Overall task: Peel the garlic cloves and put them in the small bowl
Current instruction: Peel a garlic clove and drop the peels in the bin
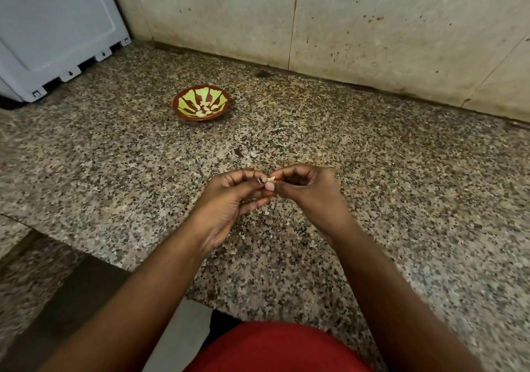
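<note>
A small pale garlic clove (271,178) is pinched between the fingertips of both hands, held a little above the speckled granite counter (401,199). My left hand (232,199) grips it from the left with curled fingers. My right hand (308,192) pinches it from the right, thumb against the clove. Farther back and to the left stands the small brown and green bowl (183,110) with several peeled cloves (205,109) lying in it.
Bits of garlic skin (252,156) lie on the counter just beyond my hands. A grey-white plastic crate (54,33) stands at the back left. A stained wall (344,21) runs along the counter's far edge. The counter's front edge drops off at lower left.
</note>
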